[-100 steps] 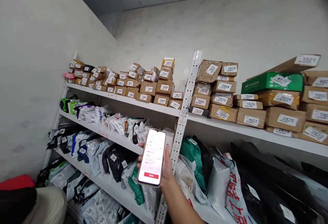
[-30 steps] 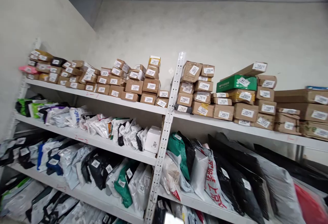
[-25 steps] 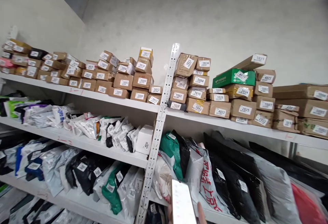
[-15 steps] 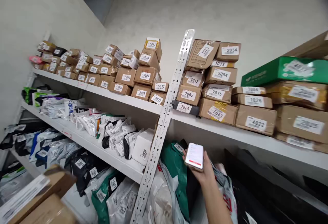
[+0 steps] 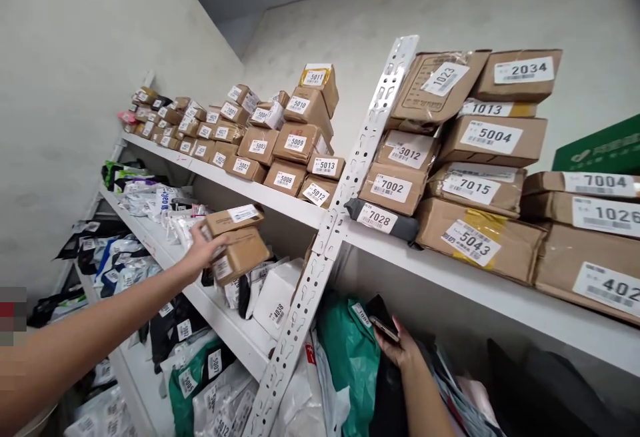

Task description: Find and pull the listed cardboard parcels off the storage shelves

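Observation:
My left hand (image 5: pixel 201 252) is stretched toward the shelving and grips two stacked brown cardboard boxes (image 5: pixel 235 240) with white labels, held just below the top shelf (image 5: pixel 280 205). My right hand (image 5: pixel 400 345) is low, in front of the black and green parcel bags (image 5: pixel 350 350), and holds a phone (image 5: pixel 384 327) seen almost edge-on. Labelled boxes such as 5008 (image 5: pixel 283 179) and 7028 (image 5: pixel 383 219) sit on the top shelf above both hands.
A perforated white metal upright (image 5: pixel 340 217) divides the shelving. The second shelf (image 5: pixel 200 290) carries small soft parcels and a white box marked 4038 (image 5: pixel 275 298). Lower shelves hold many poly-bag parcels. Bare walls stand on the left and behind.
My left hand has lifted the two boxes from the lower left up toward the top shelf. My right hand with the phone has dropped lower and tipped. The view has moved closer to the shelves.

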Demonstrator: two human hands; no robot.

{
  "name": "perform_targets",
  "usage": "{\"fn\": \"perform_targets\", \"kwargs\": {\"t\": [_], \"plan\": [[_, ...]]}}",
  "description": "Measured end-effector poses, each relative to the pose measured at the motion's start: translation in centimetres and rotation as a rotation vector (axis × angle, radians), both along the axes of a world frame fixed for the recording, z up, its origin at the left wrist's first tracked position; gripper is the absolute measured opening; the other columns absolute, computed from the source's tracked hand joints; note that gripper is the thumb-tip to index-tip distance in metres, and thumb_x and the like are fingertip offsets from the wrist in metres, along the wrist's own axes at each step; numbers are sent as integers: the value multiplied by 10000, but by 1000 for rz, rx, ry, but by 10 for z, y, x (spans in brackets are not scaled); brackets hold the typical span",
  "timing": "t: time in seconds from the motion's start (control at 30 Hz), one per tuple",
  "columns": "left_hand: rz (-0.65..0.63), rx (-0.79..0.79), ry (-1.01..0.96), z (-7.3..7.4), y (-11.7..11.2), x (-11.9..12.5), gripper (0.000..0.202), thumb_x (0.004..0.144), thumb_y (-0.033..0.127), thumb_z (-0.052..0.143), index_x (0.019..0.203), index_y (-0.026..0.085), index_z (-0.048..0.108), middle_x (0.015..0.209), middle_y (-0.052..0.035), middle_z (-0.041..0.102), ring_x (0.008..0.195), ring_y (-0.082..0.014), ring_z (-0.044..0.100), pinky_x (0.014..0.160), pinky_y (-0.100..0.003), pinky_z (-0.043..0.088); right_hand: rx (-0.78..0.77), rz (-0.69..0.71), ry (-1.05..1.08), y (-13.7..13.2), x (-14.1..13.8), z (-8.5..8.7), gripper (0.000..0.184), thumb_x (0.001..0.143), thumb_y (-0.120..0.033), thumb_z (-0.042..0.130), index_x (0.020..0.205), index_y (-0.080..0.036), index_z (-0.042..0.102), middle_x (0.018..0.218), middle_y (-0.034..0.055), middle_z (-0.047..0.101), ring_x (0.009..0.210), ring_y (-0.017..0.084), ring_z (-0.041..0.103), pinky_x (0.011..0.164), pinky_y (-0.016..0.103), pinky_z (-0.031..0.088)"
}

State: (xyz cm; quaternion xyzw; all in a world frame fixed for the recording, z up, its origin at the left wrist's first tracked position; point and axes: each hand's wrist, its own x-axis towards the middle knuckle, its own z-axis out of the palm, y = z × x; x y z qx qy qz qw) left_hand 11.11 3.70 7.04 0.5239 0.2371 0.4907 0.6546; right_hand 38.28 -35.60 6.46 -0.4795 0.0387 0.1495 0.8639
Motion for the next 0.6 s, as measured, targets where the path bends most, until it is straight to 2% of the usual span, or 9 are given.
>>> {"fn": "perform_targets", "kwargs": {"t": [0.07,0.17,0.3,0.4,0.47,0.53,0.6], "plan": [[18,35,42,15,3,34,809,627,379,677,1299,310,232,1249,-82,507,1048,-261,577,718,-358,547,-14,-30,46,-2,-2,1,166,921,-203,451,1043,-150,549,827,70,644,601,164,654,528,284,589],[77,93,121,28,4,76,824,630,384,690,1317,267,250,1233,-121,501,1148,-310,520,908,-432,489,-100,-58,52,-13,-6,3,169,878,-185,545,1041,-144,561,765,70,653,581,184,657,529,306,592],[58,256,226,28,5,106,911,547,309,746,1341,201,312,1284,-179,438,1254,-389,408,1016,-478,390,-363,-35,-25,-31,-10,4,310,833,-234,648,1102,-92,590,679,111,680,538,213,656,486,299,573],[12,377,289,23,7,112,885,561,287,729,1349,169,345,1303,-180,443,1291,-380,362,1056,-460,350,-511,-142,-70,-32,-15,2,405,858,-257,622,1195,-36,582,644,122,682,485,207,635,481,288,562],[14,414,334,19,8,113,902,601,308,706,1389,148,297,1358,-181,405,1308,-354,340,1079,-429,324,-614,-249,-93,-27,-21,-1,444,886,-279,585,1259,-39,561,759,148,712,512,194,649,548,289,582],[25,432,379,16,10,114,932,625,334,698,1419,159,244,1385,-165,384,1315,-334,332,1083,-416,315,-703,-308,-127,-20,-27,-3,462,915,-302,544,1316,-75,531,984,177,713,579,165,671,604,255,589],[33,459,417,13,12,118,938,618,334,710,1419,192,243,1388,-131,392,1319,-308,324,1081,-390,314,-737,-334,-147,-14,-32,-3,485,948,-307,483,1376,-80,468,1221,203,632,667,126,683,586,178,566]]}}
